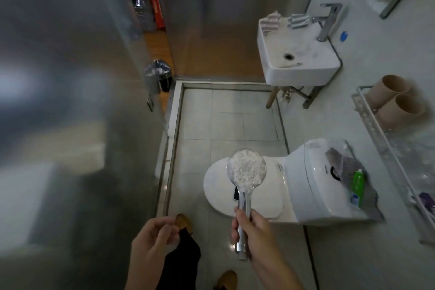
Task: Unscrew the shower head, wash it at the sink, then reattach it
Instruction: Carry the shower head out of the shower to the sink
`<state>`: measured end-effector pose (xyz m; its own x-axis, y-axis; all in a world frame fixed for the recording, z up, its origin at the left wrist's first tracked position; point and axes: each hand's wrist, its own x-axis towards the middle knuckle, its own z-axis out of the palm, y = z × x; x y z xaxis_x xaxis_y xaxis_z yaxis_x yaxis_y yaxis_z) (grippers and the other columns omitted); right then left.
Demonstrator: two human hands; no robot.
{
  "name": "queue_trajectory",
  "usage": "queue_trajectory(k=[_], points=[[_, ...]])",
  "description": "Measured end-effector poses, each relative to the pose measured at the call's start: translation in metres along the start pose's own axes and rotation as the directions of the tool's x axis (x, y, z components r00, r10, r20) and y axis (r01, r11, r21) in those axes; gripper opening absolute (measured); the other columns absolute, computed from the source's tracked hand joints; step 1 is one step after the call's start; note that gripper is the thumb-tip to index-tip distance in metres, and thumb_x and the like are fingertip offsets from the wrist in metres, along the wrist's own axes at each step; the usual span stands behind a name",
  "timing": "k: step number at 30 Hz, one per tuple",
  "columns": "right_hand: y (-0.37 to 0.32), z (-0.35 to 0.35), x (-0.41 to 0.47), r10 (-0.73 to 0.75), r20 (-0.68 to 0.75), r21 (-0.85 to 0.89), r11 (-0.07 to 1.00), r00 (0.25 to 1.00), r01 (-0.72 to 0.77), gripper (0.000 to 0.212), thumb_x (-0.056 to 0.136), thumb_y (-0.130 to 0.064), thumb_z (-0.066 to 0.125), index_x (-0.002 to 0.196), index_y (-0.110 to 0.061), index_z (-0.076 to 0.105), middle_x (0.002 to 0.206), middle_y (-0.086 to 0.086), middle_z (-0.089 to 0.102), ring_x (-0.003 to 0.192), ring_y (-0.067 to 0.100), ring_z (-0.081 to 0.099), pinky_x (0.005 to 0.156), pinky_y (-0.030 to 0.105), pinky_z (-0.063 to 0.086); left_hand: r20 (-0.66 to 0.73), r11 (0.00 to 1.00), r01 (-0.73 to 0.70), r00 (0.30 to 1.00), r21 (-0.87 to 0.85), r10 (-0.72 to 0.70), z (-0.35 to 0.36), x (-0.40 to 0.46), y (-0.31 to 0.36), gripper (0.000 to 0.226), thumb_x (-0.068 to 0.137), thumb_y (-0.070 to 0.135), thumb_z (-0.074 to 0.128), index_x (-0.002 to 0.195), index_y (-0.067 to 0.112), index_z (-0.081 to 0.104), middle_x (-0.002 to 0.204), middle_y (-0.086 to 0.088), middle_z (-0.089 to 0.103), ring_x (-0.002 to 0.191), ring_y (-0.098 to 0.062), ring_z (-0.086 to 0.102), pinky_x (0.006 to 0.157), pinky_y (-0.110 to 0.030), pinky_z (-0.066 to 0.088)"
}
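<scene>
Shower head held over the toilet lid, detached from any hose.

Left of the toilet (pixel 306 186), the left hand (pixel 150 240) is seen with fingers loosely curled, nothing held. The shower head (pixel 246 169) is gripped by its chrome handle in the right hand (pixel 253 231), spray face up, above the toilet lid. Beyond the toilet, the sink (pixel 299 54) is mounted on the wall, well apart from the shower head.
</scene>
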<state>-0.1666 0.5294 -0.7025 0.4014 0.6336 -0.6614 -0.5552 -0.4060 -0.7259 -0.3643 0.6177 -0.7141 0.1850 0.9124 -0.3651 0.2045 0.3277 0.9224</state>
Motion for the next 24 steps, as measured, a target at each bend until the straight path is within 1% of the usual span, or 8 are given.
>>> queue_trajectory(k=[2,4,7,10,12,14,18,24], points=[[-0.002,0.010,0.010,0.015,0.019,-0.020,1.000,1.000,-0.015,0.020,0.097,-0.020,0.056,0.092,-0.002,0.059,0.065,0.006,0.057,0.053,0.018,0.054,0.048,0.029,0.043,-0.022,1.000,-0.013,1.000,-0.005,0.013,-0.002,0.011,0.004,0.019,0.092,-0.009,0.051,0.089,0.000,0.068,0.072,-0.016,0.071,0.065,-0.022,0.067,0.060,-0.019,0.058],[-0.007,0.024,0.021,0.026,0.030,-0.033,0.999,0.999,-0.025,0.018,0.097,-0.019,0.056,0.096,-0.002,0.060,0.066,0.005,0.058,0.053,0.017,0.054,0.047,0.028,0.044,-0.023,1.000,-0.024,0.999,-0.017,0.024,-0.004,0.027,0.012,0.018,0.092,-0.008,0.052,0.089,0.001,0.068,0.073,-0.017,0.070,0.067,-0.022,0.068,0.062,-0.021,0.059],[-0.019,0.045,0.040,0.035,0.030,-0.056,0.998,0.999,-0.033,0.017,0.098,-0.018,0.055,0.099,-0.001,0.060,0.067,0.006,0.058,0.054,0.017,0.053,0.047,0.027,0.044,-0.019,0.997,-0.048,0.999,-0.057,0.046,-0.007,0.057,0.031,0.017,0.092,-0.010,0.052,0.089,-0.002,0.067,0.075,-0.020,0.069,0.065,-0.017,0.068,0.061,-0.018,0.058],[-0.035,0.065,0.060,0.013,0.015,-0.096,0.995,1.000,-0.012,0.016,0.098,-0.016,0.054,0.095,-0.001,0.058,0.066,0.008,0.058,0.052,0.019,0.052,0.045,0.027,0.042,-0.032,0.994,-0.079,0.997,-0.074,0.077,-0.018,0.095,0.052,0.017,0.092,-0.006,0.053,0.091,0.000,0.068,0.078,-0.020,0.070,0.073,-0.025,0.069,0.065,-0.021,0.059],[-0.047,0.079,0.075,-0.002,0.013,-0.085,0.996,1.000,0.003,0.015,0.098,-0.013,0.053,0.094,0.000,0.057,0.064,0.010,0.057,0.051,0.021,0.051,0.046,0.027,0.041,-0.059,0.991,-0.095,0.994,-0.095,0.090,-0.029,0.123,0.065,0.016,0.093,-0.006,0.053,0.093,-0.001,0.068,0.080,-0.021,0.070,0.075,-0.028,0.068,0.065,-0.020,0.059],[-0.059,0.092,0.088,-0.010,0.010,-0.056,0.998,1.000,0.011,0.014,0.097,-0.011,0.053,0.093,0.002,0.055,0.063,0.012,0.056,0.049,0.022,0.050,0.046,0.028,0.041,-0.069,0.988,-0.096,0.994,-0.120,0.088,-0.038,0.148,0.077,0.015,0.092,-0.006,0.052,0.094,-0.003,0.067,0.082,-0.023,0.069,0.074,-0.026,0.067,0.064,-0.018,0.058],[-0.079,0.121,0.109,-0.033,0.000,-0.004,0.999,0.999,0.033,0.014,0.098,-0.009,0.051,0.090,0.003,0.053,0.060,0.013,0.053,0.044,0.021,0.047,0.042,0.027,0.040,-0.043,0.990,-0.071,0.997,-0.121,0.066,-0.050,0.184,0.091,0.014,0.093,-0.002,0.054,0.096,0.002,0.067,0.084,-0.016,0.071,0.079,-0.025,0.069,0.067,-0.021,0.059],[-0.102,0.149,0.136,-0.032,0.015,-0.057,0.998,0.999,0.033,0.018,0.099,-0.015,0.051,0.095,0.002,0.057,0.061,0.008,0.056,0.051,0.020,0.049,0.052,0.032,0.042,0.015,0.998,-0.035,0.999,-0.059,0.035,-0.058,0.220,0.098,0.014,0.092,0.000,0.055,0.096,0.006,0.067,0.084,-0.013,0.072,0.081,-0.023,0.070,0.070,-0.026,0.059]])
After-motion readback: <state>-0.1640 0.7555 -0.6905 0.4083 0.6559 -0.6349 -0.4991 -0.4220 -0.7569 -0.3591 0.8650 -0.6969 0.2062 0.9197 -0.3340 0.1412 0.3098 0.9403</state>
